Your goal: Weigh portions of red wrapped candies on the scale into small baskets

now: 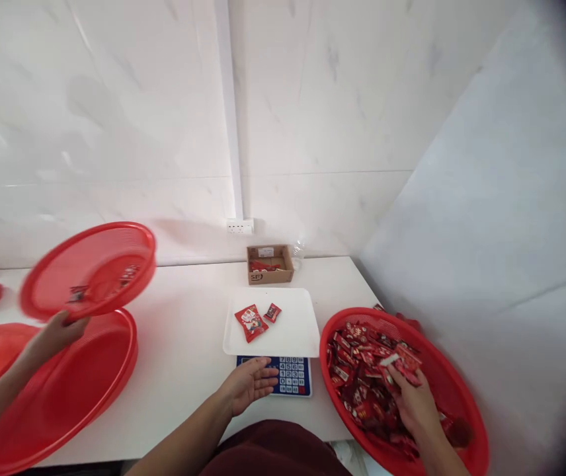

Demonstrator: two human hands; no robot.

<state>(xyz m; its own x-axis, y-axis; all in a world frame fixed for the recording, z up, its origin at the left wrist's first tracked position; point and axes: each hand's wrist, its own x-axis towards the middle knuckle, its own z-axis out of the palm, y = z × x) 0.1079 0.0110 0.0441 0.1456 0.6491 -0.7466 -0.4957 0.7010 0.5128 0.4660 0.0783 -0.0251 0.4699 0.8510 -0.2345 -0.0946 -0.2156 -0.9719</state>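
Note:
My left hand [252, 385] is held palm up with its fingers apart, just over the keypad of a blue scale [293, 377], and holds nothing. On the scale's white tray [287, 330] lie a larger red packet [252, 322] and a small red packet [272, 313]. At the right, my right hand [412, 396] grips red packets [404, 362] above a red basket [330, 387] filled with many small red wrapped packets [357, 390].
Another person's hand [57, 337] at the left holds up a red basket [147, 264] with a few packets inside, over a larger red basket [131, 344]. A cardboard box [270, 277] with red packets stands near the wall. A clear plastic item [297, 252] is beside it.

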